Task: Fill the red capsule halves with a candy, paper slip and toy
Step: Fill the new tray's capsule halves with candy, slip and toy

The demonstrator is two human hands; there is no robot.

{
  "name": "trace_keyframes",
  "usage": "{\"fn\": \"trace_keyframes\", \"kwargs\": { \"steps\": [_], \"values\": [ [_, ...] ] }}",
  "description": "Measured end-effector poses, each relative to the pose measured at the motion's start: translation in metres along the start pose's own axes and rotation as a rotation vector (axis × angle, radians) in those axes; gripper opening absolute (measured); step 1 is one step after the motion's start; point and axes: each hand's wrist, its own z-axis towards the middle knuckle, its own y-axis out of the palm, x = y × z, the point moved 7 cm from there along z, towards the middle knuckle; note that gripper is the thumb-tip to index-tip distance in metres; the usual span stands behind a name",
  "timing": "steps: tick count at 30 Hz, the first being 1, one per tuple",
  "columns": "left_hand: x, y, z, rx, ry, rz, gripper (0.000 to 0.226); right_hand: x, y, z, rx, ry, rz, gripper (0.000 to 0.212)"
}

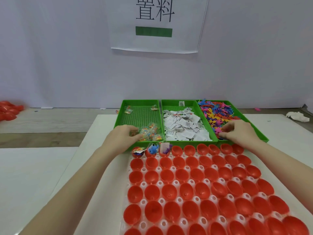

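A white holder (186,167) full of red capsule halves (199,190) is taking up the near right part of the table (42,167), running from the near edge up to three green trays. Only the three halves at the holder's far left corner (150,150) are showing anything inside, bits of wrapper, paper and coloured toy; every other half is sitting empty, so by my reckoning the job is barely started.

The trays are lying side by side along the holder's far edge: the left tray (141,101) is holding wrapped candies (150,133), the middle tray (177,101) paper slips (183,124), the right tray (260,134) small coloured toys (215,112).

The left hand (124,134) is reaching into the near edge of the candy tray, fingers curling onto a candy. The right hand (237,131) is reaching into the toy tray's near corner, fingers bent over the toys; whether it is actually pinching one, I cannot tell.
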Motion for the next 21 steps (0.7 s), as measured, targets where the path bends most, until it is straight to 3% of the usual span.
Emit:
{"fn": "trace_keyframes", "kwargs": {
  "steps": [4,8,11,15,21],
  "values": [
    [-0.002,-0.003,0.008,0.039,0.002,-0.024,0.026,-0.007,-0.006,-0.003,0.137,-0.047,0.097,0.032],
    [-0.001,-0.009,0.009,0.132,0.034,0.015,0.027,-0.024,-0.021,-0.008,0.296,-0.058,0.163,0.042],
    [0.002,-0.014,0.006,0.219,0.064,0.06,0.026,-0.05,-0.007,-0.007,0.126,-0.118,0.193,0.038],
    [0.01,-0.026,-0.004,0.407,0.12,0.064,0.023,-0.076,0.028,-0.011,-0.134,-0.203,-0.089,0.028],
    [0.018,-0.05,-0.024,0.605,0.062,-0.4,0.017,-0.083,0.042,-0.019,-0.116,-0.125,-0.231,0.047]
  ]
}}
